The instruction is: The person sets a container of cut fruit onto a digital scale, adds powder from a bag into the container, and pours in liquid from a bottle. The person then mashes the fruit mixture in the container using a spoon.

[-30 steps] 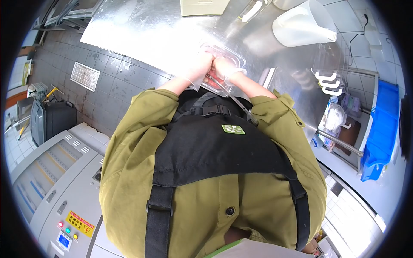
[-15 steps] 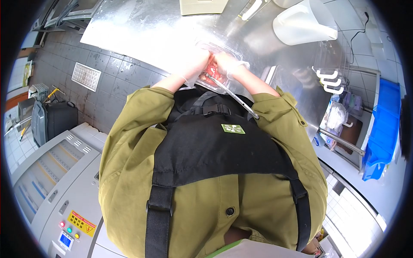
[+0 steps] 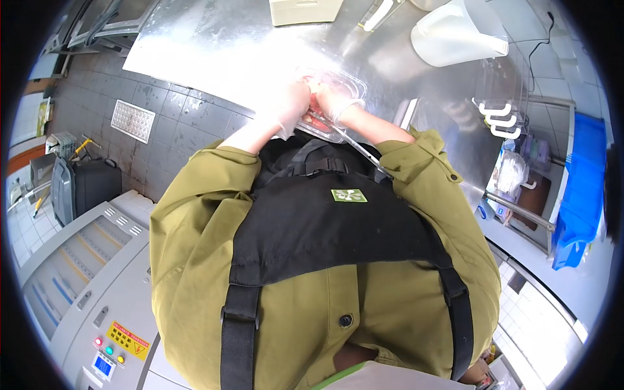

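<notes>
Both hands wear clear gloves and meet over a clear plastic tray [image 3: 357, 83] on the steel table. My left hand [image 3: 294, 103] bends in over the tray's left side, and my right hand [image 3: 333, 104] over its right side. Reddish pieces of food [image 3: 314, 120] show between and below them. The fingers are washed out by glare, so what they hold cannot be made out. A long metal utensil [image 3: 361, 148] leans across the tray's near edge, its far end by the food and its near end by my right sleeve.
On the steel table [image 3: 214, 62] stand a beige container [image 3: 305, 12] and a translucent pitcher [image 3: 455, 36]. White hooks [image 3: 499, 119] and a blue bin [image 3: 580, 188] are at the right. A black case [image 3: 94, 188] and a grey control cabinet [image 3: 97, 292] are at the left.
My left hand has come down a little toward me, and my right hand has shifted slightly left. The metal utensil's position has changed slightly at the tray's edge.
</notes>
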The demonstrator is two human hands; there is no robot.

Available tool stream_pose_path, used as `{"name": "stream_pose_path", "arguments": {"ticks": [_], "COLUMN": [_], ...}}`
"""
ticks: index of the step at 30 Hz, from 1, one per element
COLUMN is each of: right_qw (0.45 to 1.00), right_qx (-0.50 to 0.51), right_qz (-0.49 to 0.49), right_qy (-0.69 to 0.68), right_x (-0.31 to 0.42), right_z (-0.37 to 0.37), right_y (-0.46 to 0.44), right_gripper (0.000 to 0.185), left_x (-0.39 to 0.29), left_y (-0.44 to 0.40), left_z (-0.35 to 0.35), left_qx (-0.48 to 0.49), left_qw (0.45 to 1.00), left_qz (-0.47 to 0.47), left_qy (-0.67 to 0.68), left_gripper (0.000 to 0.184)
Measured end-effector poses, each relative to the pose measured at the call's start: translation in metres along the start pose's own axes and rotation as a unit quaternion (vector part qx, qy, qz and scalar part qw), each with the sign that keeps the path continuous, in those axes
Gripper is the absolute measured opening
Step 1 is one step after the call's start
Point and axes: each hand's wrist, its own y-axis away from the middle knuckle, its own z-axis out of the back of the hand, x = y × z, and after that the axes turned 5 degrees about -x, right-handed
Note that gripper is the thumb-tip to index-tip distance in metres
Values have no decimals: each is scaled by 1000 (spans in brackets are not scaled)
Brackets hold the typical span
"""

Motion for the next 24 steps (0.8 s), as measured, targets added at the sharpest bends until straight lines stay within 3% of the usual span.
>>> {"name": "stream_pose_path", "arguments": {"ticks": [4,7,10,11,13,15,17,18,19,22,24], "right_qw": [994,991,999,999,997,997,999,999,998,961,999], "right_qx": [-75,-61,13,-3,-31,-7,-9,-29,-49,42,45], "right_qz": [11,15,-34,-33,-33,-55,-44,-19,9,-147,5], "right_qy": [-80,-117,-22,-33,-56,-50,-17,14,47,-229,10], "right_x": [-21,-4,9,5,-9,-13,-22,-27,-29,19,-2], "right_z": [-30,-16,1,-4,-19,-24,-35,-39,-41,11,12], "right_y": [-14,-1,5,2,-9,-13,-11,-10,-10,8,1], "right_gripper": [41,39,38,38,36,34,34,36,39,33,32], "left_x": [-10,4,-3,-2,13,20,13,11,8,4,1], "left_y": [10,-7,6,4,-22,-42,-37,-36,-35,-40,-33], "left_z": [-13,-52,-22,-24,-62,-73,-71,-64,-55,-48,-39], "left_qx": [-119,-252,-149,-130,-105,-31,50,74,90,129,106], "left_qw": [986,928,953,951,903,800,870,964,994,988,989], "left_qz": [55,12,8,10,49,149,130,37,-60,-81,-107], "left_qy": [107,275,263,282,414,580,473,254,18,7,11], "left_gripper": [29,33,34,35,31,30,42,45,48,51,48]}}
